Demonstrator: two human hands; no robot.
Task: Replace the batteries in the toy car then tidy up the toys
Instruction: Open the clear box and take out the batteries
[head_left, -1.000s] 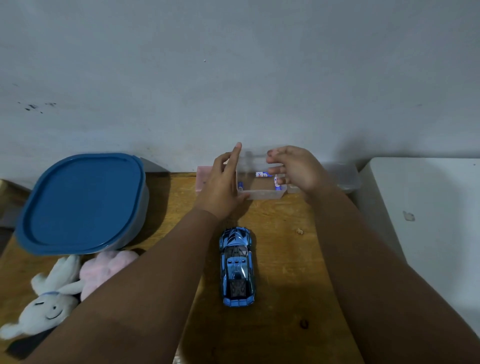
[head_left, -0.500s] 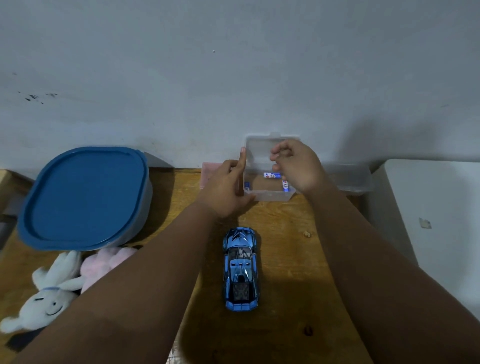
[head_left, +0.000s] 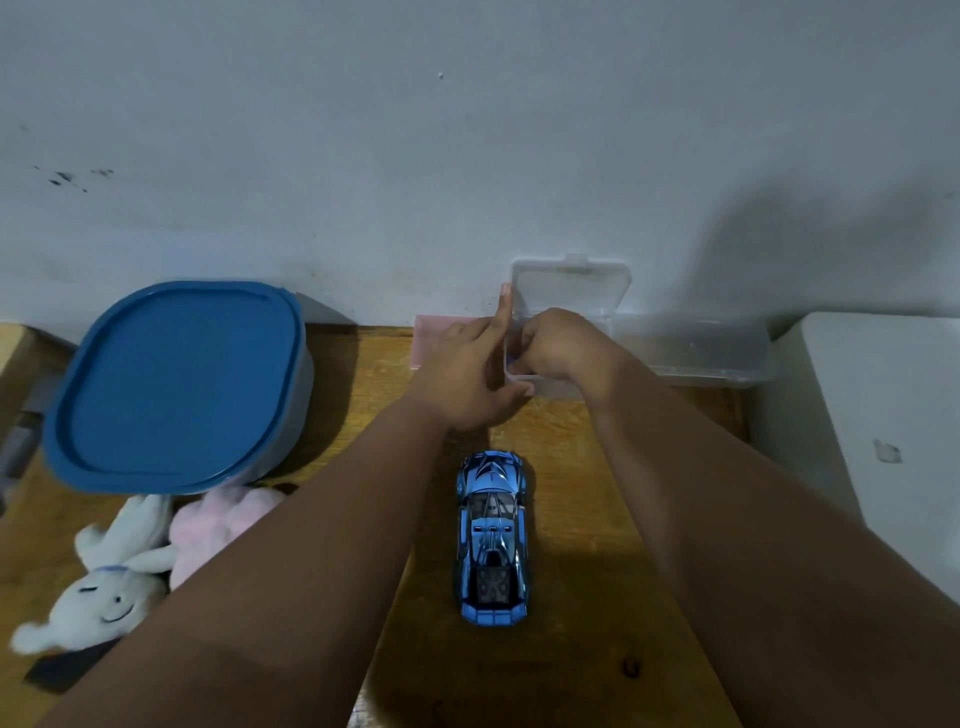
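Observation:
A blue toy car (head_left: 492, 535) stands on the wooden table (head_left: 582, 519), nose toward the wall, between my forearms. Beyond it, against the wall, is a small clear plastic box (head_left: 569, 288) with its lid standing open. My left hand (head_left: 467, 379) holds the box's left side, index finger straight up along it and thumb at the front corner. My right hand (head_left: 561, 348) reaches down into the box with curled fingers. The batteries inside are almost wholly hidden by that hand, so I cannot tell whether it holds one.
A grey tub with a blue lid (head_left: 176, 384) sits at the left. A white plush rabbit (head_left: 104, 587) and a pink plush (head_left: 223, 525) lie in front of it. A longer clear box (head_left: 696, 348) and a pink block (head_left: 428, 338) flank the small box. A white surface (head_left: 883, 415) borders the table's right.
The box lid swung up and now stands open. My right hand left the lid and dipped into the box, covering the batteries. My left hand stayed at the box's side.

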